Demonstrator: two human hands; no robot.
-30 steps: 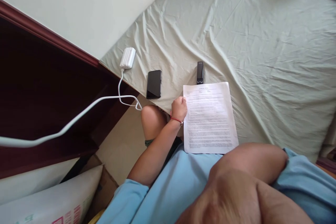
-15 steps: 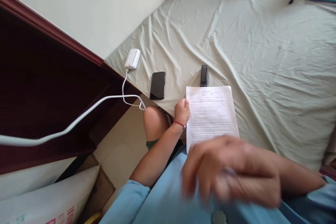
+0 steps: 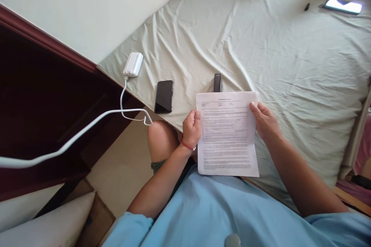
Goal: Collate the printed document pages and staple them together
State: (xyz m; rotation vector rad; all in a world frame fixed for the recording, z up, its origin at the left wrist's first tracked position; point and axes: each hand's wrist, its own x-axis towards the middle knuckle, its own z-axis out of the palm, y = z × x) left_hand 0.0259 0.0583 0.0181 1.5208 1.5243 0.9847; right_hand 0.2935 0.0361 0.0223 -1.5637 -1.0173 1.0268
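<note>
- Paper (image 3: 227, 135) held at both side edges over the bed (image 3: 290, 65).
- Left hand (image 3: 191, 128) grips its left edge; right hand (image 3: 264, 120), its right.
- Phone (image 3: 164, 96) lies nearby.

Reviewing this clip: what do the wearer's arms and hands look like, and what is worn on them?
Both arms are bare from the light blue short sleeves down. The left hand has a thin red string bracelet at the wrist. The right hand shows no bracelet, watch or ring, and neither hand is gloved.
</note>
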